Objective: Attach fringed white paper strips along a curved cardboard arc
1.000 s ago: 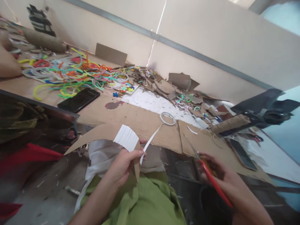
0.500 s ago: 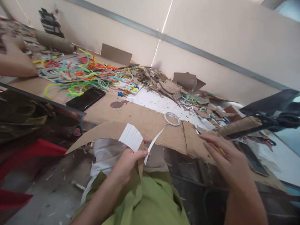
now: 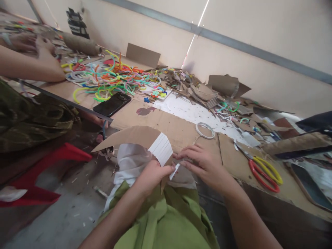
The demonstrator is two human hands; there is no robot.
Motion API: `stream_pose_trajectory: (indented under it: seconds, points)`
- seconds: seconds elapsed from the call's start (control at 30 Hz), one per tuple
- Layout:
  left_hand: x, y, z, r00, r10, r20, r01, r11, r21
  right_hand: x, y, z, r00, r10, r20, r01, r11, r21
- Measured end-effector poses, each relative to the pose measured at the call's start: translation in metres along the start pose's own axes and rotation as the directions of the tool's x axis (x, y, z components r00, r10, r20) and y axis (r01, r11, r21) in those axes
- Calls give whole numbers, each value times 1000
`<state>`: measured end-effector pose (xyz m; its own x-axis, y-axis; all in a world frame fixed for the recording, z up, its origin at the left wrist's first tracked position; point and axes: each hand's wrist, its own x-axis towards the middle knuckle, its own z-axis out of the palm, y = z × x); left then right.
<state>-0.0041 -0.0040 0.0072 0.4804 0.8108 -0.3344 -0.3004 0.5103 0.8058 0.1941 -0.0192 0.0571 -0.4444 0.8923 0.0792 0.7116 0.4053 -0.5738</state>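
Counter: runs slantwise across the view, partly covered with brown cardboard.
Scrap heap: torn cardboard, piled along the back.
Fuzzy stems: multicoloured tangle, left of the heap; co-worker's arm beside it.
Curved cardboard piece: held over the lap at the counter's front edge; narrow end points left, white bands cross it near the other end.
Left hand: fingers clamped on the piece just below the bands.
Right hand: fingers bent at the white strip; cannot tell if closed on it.
Scissors: red and yellow handles, lying on the counter, right.
Phone: dark, lying below the stems.
Tape ring: flat, behind the right hand.
White strip: between both hands.
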Motion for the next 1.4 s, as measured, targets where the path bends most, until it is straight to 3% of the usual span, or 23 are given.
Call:
stream_pose_trajectory:
  seconds: [0.13,0.27,0.53,0.8,0.93,1.1,1.23,1.4]
  points:
    - [-1,3,-1,998,56,6,-56,991,121,0,-2,2,998,29,49,-27,998,-55]
    - [-4,7,-3,999,27,-25,-23,990,139,0,-5,2,997,64,34,-63,998,-31]
    - [-5,7,-2,1000,-24,-6,24,998,63,-13,-3,-9,979,180,-97,-151,958,245]
    - [1,-8,6,988,-58,144,17,963,268,-5,-4,-2,983,183,-23,-150,863,483]
    - [3,-9,8,977,-80,196,48,985,164,0,-3,3,973,229,-30,-166,785,596]
    - [2,-7,-7,964,-28,265,-3,993,116,-4,4,0,921,356,-158,-204,785,585]
    - [2,-10,-15,980,-2,198,-32,985,168,-8,5,-1,946,306,-105,-198,804,561]
    - [2,-13,-9,985,73,155,-105,972,212,-6,4,4,973,231,-20,-200,879,433]
